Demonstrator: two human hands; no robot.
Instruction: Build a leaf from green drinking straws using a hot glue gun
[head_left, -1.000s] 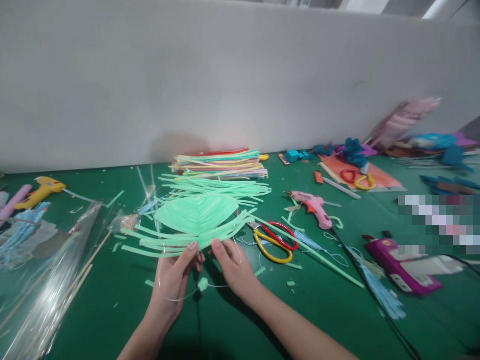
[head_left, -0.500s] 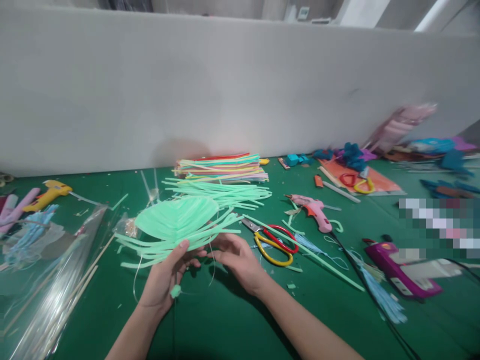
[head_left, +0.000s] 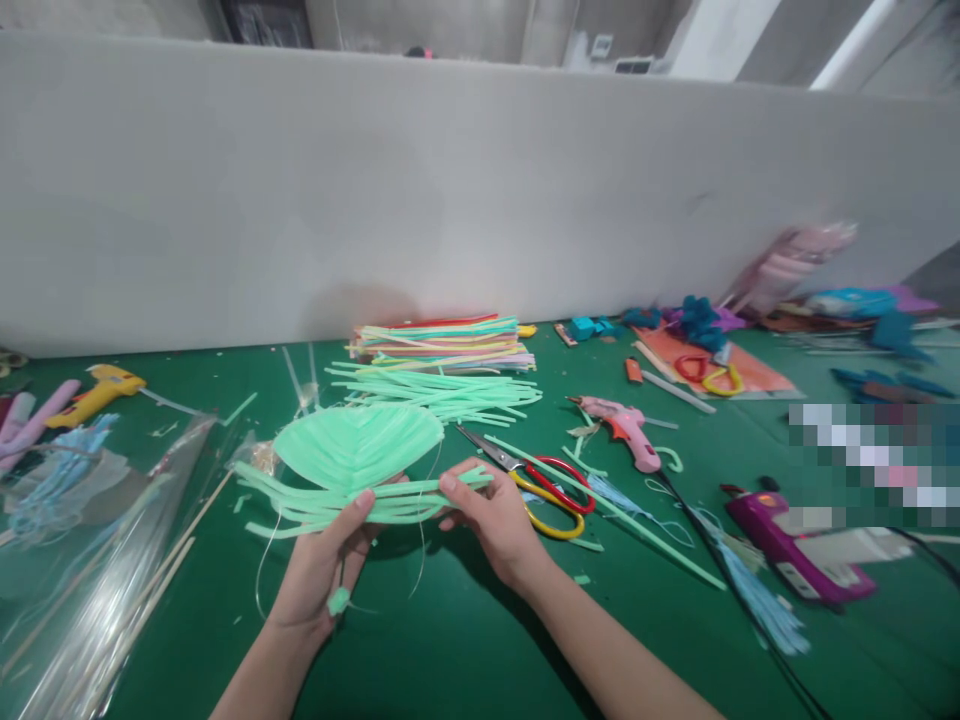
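My left hand (head_left: 319, 565) grips the base of a mint-green leaf (head_left: 358, 440) that looks built from pipe cleaners, thumb pressed on top. Below its broad, flat blade, loose pipe-cleaner ends (head_left: 409, 502) fan out to both sides. The right-hand ends are pinched together between the thumb and fingers of my right hand (head_left: 499, 525). Thin wire or thread loops down on either side of the leaf, and a small green tuft (head_left: 339, 601) hangs by my left palm. Scissors (head_left: 551, 490) with red and yellow handles lie just beyond my right hand.
Behind the leaf lie green pipe cleaners (head_left: 472, 392) and a multicoloured bundle (head_left: 442, 342). A pink glue gun (head_left: 622, 425) and a purple tool (head_left: 795, 550) are at right, with a dark cord. A yellow glue gun (head_left: 97, 393) and clear plastic packaging (head_left: 142, 560) lie left. A pale partition (head_left: 480, 190) stands behind.
My right hand has moved from beneath the leaf to its right side and now pinches the pipe-cleaner ends there. The ends are gathered closer together and lie lower.
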